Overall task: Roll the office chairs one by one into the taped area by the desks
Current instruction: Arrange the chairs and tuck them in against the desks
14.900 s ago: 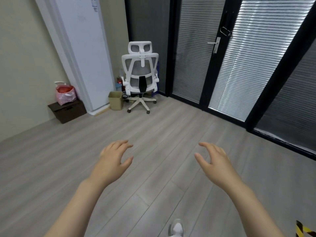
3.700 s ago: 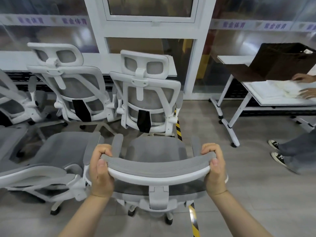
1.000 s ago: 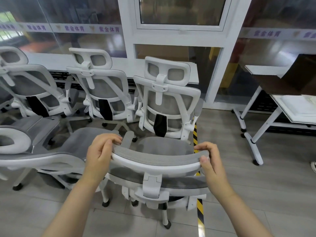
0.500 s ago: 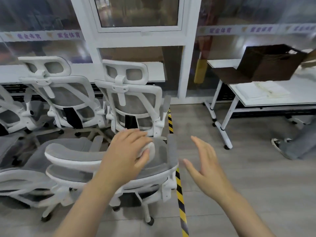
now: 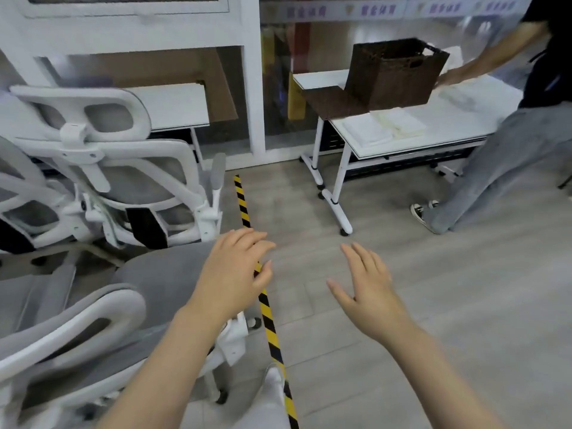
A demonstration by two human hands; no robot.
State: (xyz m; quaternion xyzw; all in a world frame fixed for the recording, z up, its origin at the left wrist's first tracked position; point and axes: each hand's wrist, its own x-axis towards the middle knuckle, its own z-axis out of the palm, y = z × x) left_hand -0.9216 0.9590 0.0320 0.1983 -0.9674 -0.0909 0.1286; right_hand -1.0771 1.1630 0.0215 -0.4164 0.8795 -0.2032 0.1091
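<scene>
Left hand (image 5: pixel 235 274) and right hand (image 5: pixel 370 289) both spread, gripping nothing — nearest office chair (image 5: pixel 130 308) sits left of the yellow-black floor tape (image 5: pixel 267 308).

A pale strip (image 5: pixel 399 9) is running across the glass partition (image 5: pixel 325 57) near its top edge, carrying repeated purple characters, each group beside a small shield-like emblem. The characters are blurring too much to be read here. No other lettering, number or brand is showing legibly on anything else.
</scene>
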